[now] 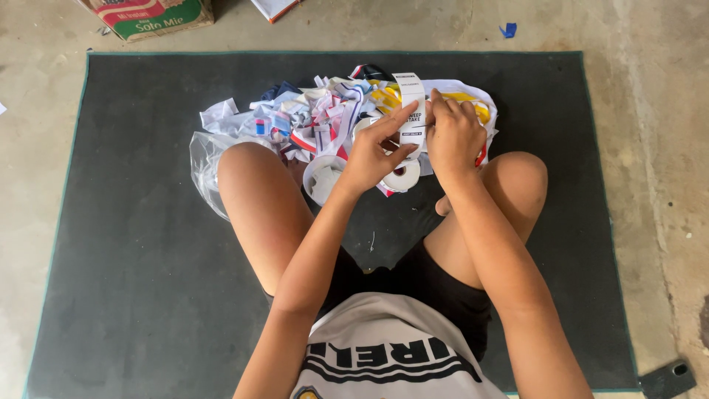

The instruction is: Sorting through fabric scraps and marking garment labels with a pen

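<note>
Dark mat (148,222) is laid under everything. Beyond the fingers, a heap of cloth label scraps (310,118) is piled; a clear plastic bag (203,159) is seen to its left. A white label strip (411,107) is held upright, long axis running away from the body, pinched between left hand (373,151) and right hand (454,137), both closed on it, equally near. A white tape roll (402,176) sits just below the fingers. The strip's lower end is hidden by the fingers.
</note>
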